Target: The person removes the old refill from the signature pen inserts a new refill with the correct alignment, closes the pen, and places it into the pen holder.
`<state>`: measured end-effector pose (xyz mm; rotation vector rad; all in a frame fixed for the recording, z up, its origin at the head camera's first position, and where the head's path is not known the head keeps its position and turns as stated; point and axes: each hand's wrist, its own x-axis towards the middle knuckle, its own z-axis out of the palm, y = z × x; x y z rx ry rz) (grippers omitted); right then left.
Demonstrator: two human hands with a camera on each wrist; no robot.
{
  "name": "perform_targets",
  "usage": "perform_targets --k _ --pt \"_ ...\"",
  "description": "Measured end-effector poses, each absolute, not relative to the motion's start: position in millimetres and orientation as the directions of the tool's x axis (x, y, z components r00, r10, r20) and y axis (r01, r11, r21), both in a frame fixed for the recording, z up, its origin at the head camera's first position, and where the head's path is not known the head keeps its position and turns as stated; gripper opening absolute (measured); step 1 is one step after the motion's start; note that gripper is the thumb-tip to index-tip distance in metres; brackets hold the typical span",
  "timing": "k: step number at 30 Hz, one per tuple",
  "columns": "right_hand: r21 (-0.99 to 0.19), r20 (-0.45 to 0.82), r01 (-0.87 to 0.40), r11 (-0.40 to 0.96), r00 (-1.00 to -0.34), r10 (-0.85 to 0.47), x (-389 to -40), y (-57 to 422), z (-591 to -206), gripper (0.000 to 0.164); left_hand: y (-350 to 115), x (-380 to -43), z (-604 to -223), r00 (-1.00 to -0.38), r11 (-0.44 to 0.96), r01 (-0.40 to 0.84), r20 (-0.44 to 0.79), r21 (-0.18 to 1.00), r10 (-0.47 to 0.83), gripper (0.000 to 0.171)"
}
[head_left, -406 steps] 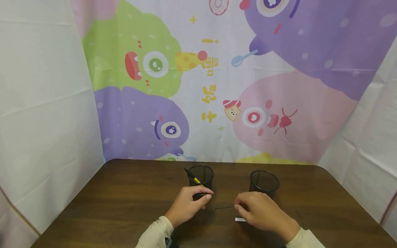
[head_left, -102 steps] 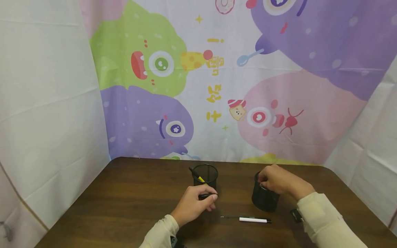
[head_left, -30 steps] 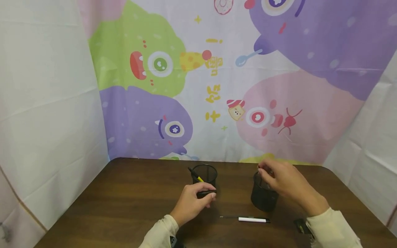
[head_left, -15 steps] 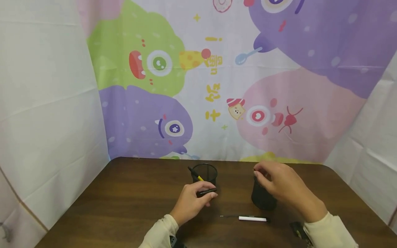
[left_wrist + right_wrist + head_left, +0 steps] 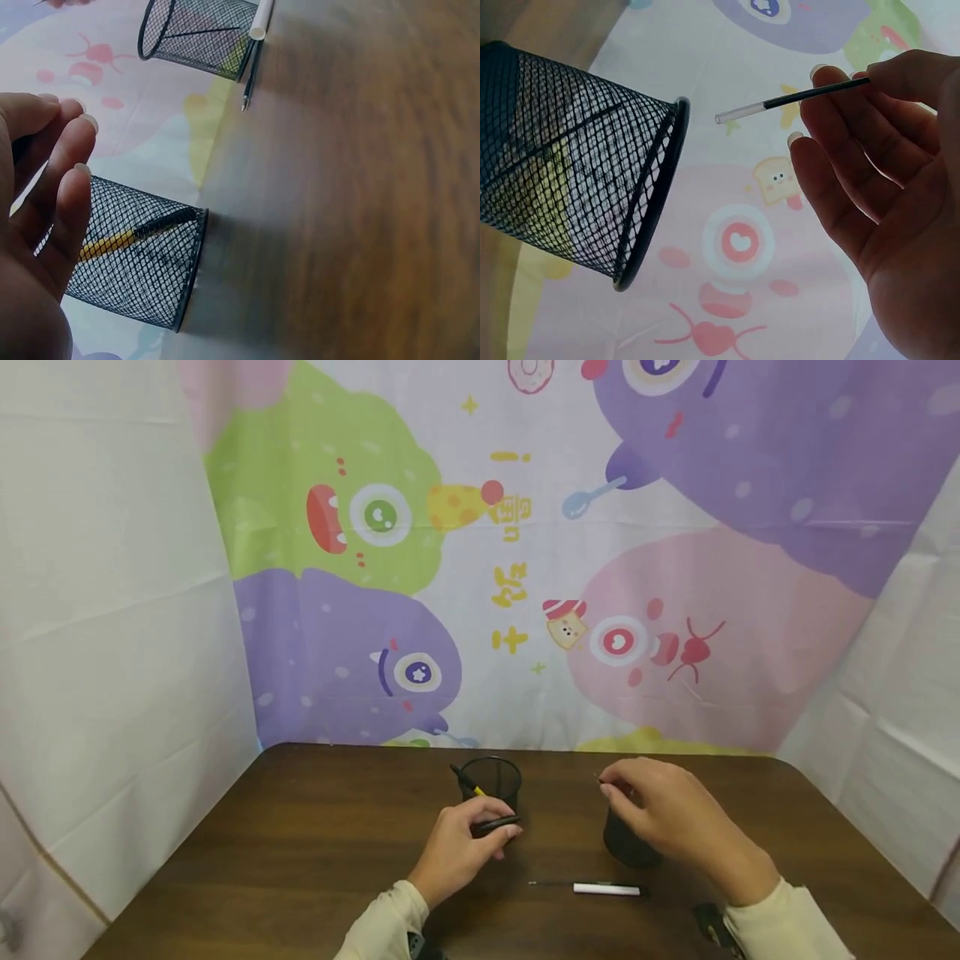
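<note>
In the head view, my right hand (image 5: pixel 678 818) is above the right black mesh cup (image 5: pixel 626 843). The right wrist view shows it pinching a slim pen refill (image 5: pixel 806 95) between thumb and finger; the dark tube ends in a clear section pointing toward the cup's rim (image 5: pixel 654 199), apart from it. My left hand (image 5: pixel 461 847) holds a short black pen-like piece (image 5: pixel 495 824) in front of the left mesh cup (image 5: pixel 512 789). A yellow-and-black pen (image 5: pixel 109 246) leans inside that cup. Between the hands and nearer me lie a white tube like a pen barrel (image 5: pixel 606 889) and another dark refill (image 5: pixel 551 883).
The brown wooden table (image 5: pixel 315 835) has a cartoon-printed cloth (image 5: pixel 517 693) hanging behind it. White cloth walls (image 5: pixel 112 610) stand at both sides. The white tube and dark refill lie close together, in front of the right cup.
My right hand was inside the right cup about three seconds ago. It has since risen out and shifted left, now holding the refill. The left hand keeps its black piece, nearly still.
</note>
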<state>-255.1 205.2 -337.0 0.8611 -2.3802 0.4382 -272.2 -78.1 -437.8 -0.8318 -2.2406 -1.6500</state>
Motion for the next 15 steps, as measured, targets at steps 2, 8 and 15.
perform_targets --k 2,8,15 --pt "-0.113 0.606 -0.668 0.736 -0.633 -0.482 -255.6 203.9 -339.9 0.009 -78.1 -272.4 -438.9 -0.807 0.192 0.572 0.506 0.798 0.304 0.018" --pt "-0.103 0.597 -0.680 0.726 -0.626 -0.501 -256.4 199.9 -347.8 0.010 -78.1 -272.1 -439.2 -0.804 0.172 0.575 0.512 0.800 0.303 0.018" --pt "-0.103 0.600 -0.699 0.707 -0.611 -0.517 -258.6 198.7 -349.6 0.010 -77.0 -270.6 -437.9 -0.821 0.167 0.552 0.497 0.817 0.282 0.015"
